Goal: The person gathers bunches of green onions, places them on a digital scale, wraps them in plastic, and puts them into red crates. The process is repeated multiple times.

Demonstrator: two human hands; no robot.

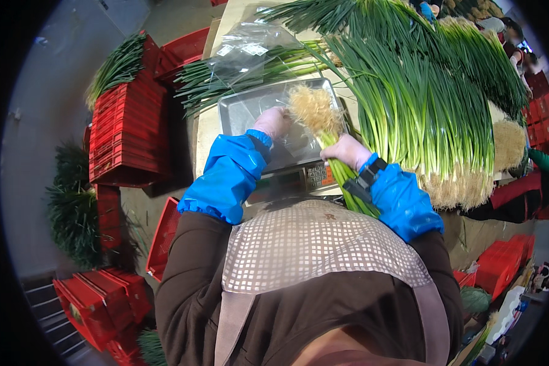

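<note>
My right hand (349, 151), in a pale pink glove, is closed around a bunch of green onions (323, 125). Its pale, bushy roots point away from me over the metal tray, and its green stalks run back under my right forearm. My left hand (273, 122), gloved alike, is closed on a clear plastic bag (291, 145), though its film is hard to make out. Beneath both hands lies the shallow metal tray (227, 114) of a weighing scale, whose keypad (319, 175) shows on the side nearest me.
A large heap of green onions (421, 116) covers the table's right side. Beyond the tray lie more green onions (195, 79) and clear bags (244, 52). Red crates (128, 131) stand at the left, others (500, 265) at the lower right. People (513, 46) are at the far right.
</note>
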